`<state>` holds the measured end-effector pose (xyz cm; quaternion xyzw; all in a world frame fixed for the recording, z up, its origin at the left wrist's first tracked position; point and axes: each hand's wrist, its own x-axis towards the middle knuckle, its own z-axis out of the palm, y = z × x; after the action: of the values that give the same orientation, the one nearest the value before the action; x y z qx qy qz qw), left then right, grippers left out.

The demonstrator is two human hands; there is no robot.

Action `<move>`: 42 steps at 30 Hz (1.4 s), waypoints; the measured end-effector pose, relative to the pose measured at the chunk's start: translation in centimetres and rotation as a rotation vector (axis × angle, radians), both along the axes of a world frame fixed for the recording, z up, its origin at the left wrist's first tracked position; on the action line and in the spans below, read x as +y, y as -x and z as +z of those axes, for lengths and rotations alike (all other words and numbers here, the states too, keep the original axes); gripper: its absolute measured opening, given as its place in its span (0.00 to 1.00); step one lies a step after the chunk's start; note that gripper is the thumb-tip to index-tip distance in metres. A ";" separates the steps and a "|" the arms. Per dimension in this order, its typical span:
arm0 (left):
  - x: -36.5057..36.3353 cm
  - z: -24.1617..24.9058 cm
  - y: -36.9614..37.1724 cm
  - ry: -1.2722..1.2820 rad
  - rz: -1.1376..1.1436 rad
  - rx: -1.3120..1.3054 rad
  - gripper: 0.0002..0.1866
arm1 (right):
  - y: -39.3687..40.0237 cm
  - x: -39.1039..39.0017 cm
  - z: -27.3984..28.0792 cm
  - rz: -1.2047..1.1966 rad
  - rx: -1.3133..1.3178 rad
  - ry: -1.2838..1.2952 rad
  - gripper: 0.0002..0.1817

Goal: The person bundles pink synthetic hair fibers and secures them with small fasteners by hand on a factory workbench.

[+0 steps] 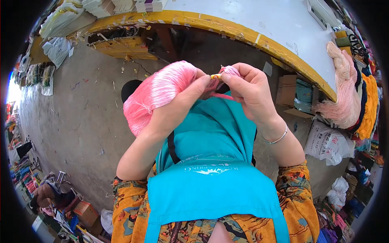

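A large, shiny pink hank of thread (166, 87) hangs over my left hand (184, 97), whose thumb pinches one end of a small yellow-and-white paper band (216, 76). My right hand (247, 87) is closed, its thumb and fingertips at the other end of the band and on a small pink thread bundle (230, 70). More pink strands run between the two hands below the band. Both hands are above the lap of my turquoise apron (214, 125). Fingers behind the hank are hidden.
Ahead curves a white-topped table (243, 20) with a yellow edge. Pale pink hanks (342, 81) and orange hanks (366, 105) hang at its right end. Under it are a wooden drawer (125, 46) and a cardboard box (286, 91). A white plastic bag (328, 141) lies to the right.
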<state>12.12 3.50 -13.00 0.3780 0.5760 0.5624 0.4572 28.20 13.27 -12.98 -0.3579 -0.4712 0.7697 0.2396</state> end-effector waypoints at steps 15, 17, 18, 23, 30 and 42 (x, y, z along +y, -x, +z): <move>0.3 0.0 -0.1 0.107 -0.053 -0.120 0.08 | -0.1 -1.0 -1.2 0.022 -0.119 -0.499 0.06; 0.3 -0.1 -0.1 0.118 -0.052 -0.133 0.08 | -0.2 -1.0 -1.3 0.028 -0.095 -0.485 0.06; 0.4 -0.2 -0.1 0.129 -0.054 -0.146 0.08 | -0.3 -1.0 -1.4 0.028 -0.095 -0.485 0.06; 0.4 -1.3 -0.5 0.033 -0.052 -0.041 0.08 | -0.5 -1.1 -1.7 0.029 -0.106 -0.501 0.05; 0.3 -1.3 -0.7 0.061 0.008 -0.176 0.06 | 0.0 -1.9 -1.7 -0.019 -0.116 -0.673 0.05; 0.8 -2.1 -1.8 -0.023 0.154 -0.145 0.05 | 0.5 -1.8 -2.6 -0.125 0.285 0.203 0.04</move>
<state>13.96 4.26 -15.07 0.2961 0.5621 0.6284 0.4489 27.68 11.42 -15.59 -0.2962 -0.3294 0.8397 0.3140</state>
